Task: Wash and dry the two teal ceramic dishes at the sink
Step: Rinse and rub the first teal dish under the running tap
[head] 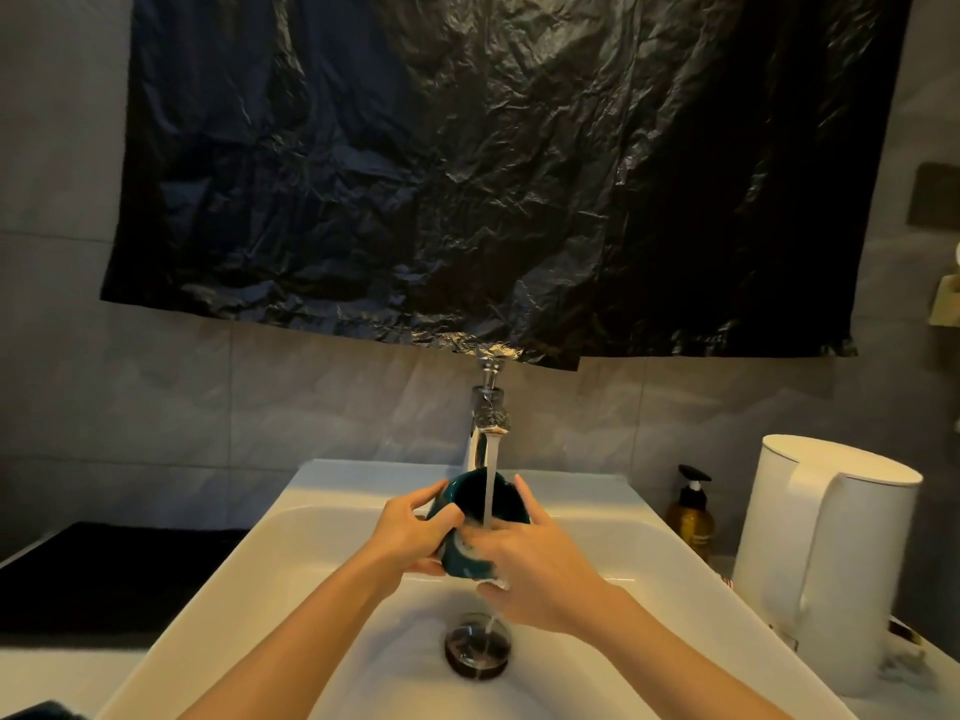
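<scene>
Your left hand (410, 532) grips the teal cup (480, 517) over the sink (249, 563). Your right hand (540, 569) presses a white sponge (496, 582) against it under the running tap (488, 418).

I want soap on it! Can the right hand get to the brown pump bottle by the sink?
Probably yes, but not at once. The brown pump bottle stands on the counter to that side with nothing between, but the right hand is busy on the teal cup and would have to let go.
</scene>
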